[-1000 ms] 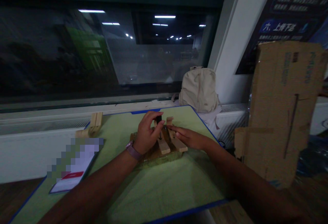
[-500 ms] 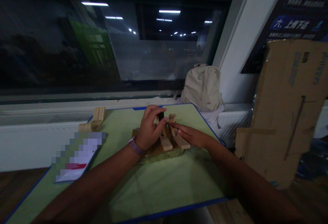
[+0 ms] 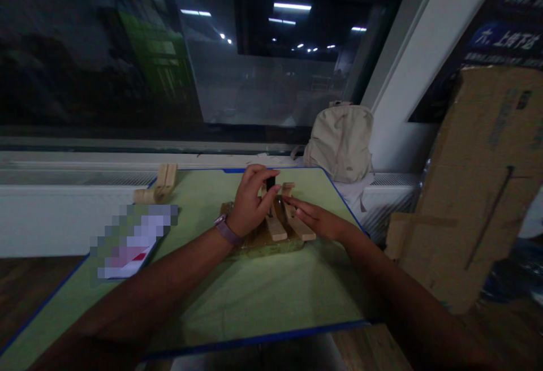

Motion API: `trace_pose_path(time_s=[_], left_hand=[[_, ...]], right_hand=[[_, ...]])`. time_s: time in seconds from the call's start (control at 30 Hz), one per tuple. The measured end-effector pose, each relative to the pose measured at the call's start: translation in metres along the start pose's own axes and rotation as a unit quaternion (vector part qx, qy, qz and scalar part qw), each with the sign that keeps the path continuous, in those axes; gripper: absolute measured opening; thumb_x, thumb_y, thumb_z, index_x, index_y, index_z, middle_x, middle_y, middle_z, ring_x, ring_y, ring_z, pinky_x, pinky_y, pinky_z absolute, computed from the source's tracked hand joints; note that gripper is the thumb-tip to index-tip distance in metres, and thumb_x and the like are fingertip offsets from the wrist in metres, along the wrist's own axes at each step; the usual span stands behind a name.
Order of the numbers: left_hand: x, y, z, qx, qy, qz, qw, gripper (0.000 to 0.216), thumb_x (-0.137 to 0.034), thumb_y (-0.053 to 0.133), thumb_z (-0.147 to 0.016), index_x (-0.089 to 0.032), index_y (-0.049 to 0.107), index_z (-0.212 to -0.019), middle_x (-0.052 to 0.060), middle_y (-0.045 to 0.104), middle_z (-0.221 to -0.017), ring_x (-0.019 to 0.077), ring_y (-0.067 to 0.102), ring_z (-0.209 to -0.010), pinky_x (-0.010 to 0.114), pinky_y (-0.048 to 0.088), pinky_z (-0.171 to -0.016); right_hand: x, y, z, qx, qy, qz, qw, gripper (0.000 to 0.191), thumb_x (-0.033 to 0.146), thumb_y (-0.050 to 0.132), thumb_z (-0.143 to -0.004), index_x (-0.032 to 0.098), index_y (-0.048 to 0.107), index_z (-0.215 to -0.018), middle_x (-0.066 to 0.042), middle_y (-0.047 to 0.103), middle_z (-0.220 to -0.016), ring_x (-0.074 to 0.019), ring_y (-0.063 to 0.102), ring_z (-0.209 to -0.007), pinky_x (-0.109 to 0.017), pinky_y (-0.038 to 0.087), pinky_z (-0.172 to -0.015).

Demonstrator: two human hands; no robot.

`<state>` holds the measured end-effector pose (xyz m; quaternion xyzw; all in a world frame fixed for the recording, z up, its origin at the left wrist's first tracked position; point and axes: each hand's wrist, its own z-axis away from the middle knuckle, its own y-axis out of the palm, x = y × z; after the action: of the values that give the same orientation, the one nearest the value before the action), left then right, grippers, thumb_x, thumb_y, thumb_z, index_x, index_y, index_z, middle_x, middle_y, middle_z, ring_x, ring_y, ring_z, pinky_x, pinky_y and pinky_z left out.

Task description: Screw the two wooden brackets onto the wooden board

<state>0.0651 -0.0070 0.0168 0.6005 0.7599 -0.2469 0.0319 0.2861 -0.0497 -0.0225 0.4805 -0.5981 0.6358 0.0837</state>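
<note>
My left hand [image 3: 251,204], with a band on the wrist, is closed around a dark upright tool handle [image 3: 270,182]; its lower end is hard to make out. Below it lies a pale wooden piece [image 3: 277,229] with a raised far end. A similar wooden piece [image 3: 304,229] lies to its right, its far end hooked upward. Over this second piece my right hand [image 3: 320,219] reaches in from the right, fingers stretched out and tips near the tool. Both pieces rest on a low brownish block wrapped in shiny tape [image 3: 271,250].
The green tabletop [image 3: 254,297] has a blue edge. At its far left stand joined wooden pieces [image 3: 163,183], with a blurred booklet [image 3: 136,241] nearer. A beige backpack [image 3: 339,142] leans by the window. Large cardboard [image 3: 479,190] stands at the right.
The view has shifted slightly. Both hands stay at the wooden pieces, the left still gripping the dark tool handle; little else differs.
</note>
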Motion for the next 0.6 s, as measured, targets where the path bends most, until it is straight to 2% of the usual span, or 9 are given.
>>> trace_pose_path(time_s=[0.1,0.23,0.3,0.5,0.6], left_hand=[[0.0004,0.0007,0.0009,0.001,-0.016,-0.002,1.000,0.023,-0.026,0.052,-0.094,-0.020,0.058,-0.115,0.007,0.060,-0.102,0.0184,0.059,-0.095,0.035,0.052,-0.084],[0.0017,0.0044,0.0056,0.012,-0.059,0.074,0.995,0.031,-0.024,0.037,-0.099,-0.021,0.048,-0.128,0.008,0.063,-0.109,0.0158,0.063,-0.092,0.034,0.053,-0.084],[0.0026,0.0051,0.0066,0.023,-0.072,0.105,0.992,0.031,-0.024,0.034,-0.100,-0.023,0.047,-0.128,0.008,0.064,-0.109,0.0153,0.063,-0.090,0.033,0.053,-0.082],[0.0035,0.0028,0.0024,0.011,-0.003,0.044,0.999,0.025,-0.030,0.055,-0.092,-0.021,0.055,-0.115,0.007,0.059,-0.104,0.0192,0.058,-0.096,0.036,0.050,-0.084],[0.0031,0.0034,0.0025,0.006,-0.005,0.032,0.999,0.025,-0.027,0.059,-0.090,-0.021,0.056,-0.114,0.006,0.060,-0.101,0.0176,0.058,-0.091,0.032,0.050,-0.080]], right_hand=[[-0.0016,-0.0001,0.0007,-0.002,0.000,0.000,1.000,0.062,0.056,0.032,-0.100,0.021,0.035,-0.151,-0.008,0.036,-0.157,-0.0247,0.032,-0.145,-0.049,0.021,-0.121],[-0.0013,-0.0005,0.0006,0.001,0.006,0.002,1.000,0.063,0.057,0.031,-0.100,0.022,0.034,-0.152,-0.007,0.036,-0.157,-0.0234,0.030,-0.146,-0.047,0.020,-0.122],[-0.0002,-0.0006,0.0003,0.003,0.006,-0.001,1.000,0.063,0.058,0.031,-0.100,0.023,0.034,-0.152,-0.007,0.035,-0.157,-0.0236,0.030,-0.146,-0.048,0.020,-0.122],[0.0024,-0.0005,-0.0003,0.002,0.006,-0.006,1.000,0.062,0.057,0.031,-0.100,0.024,0.033,-0.152,-0.006,0.035,-0.158,-0.0237,0.028,-0.146,-0.049,0.017,-0.122],[0.0010,-0.0002,-0.0001,0.003,-0.001,-0.003,1.000,0.061,0.056,0.032,-0.100,0.024,0.032,-0.152,-0.007,0.034,-0.158,-0.0237,0.028,-0.147,-0.050,0.018,-0.122]])
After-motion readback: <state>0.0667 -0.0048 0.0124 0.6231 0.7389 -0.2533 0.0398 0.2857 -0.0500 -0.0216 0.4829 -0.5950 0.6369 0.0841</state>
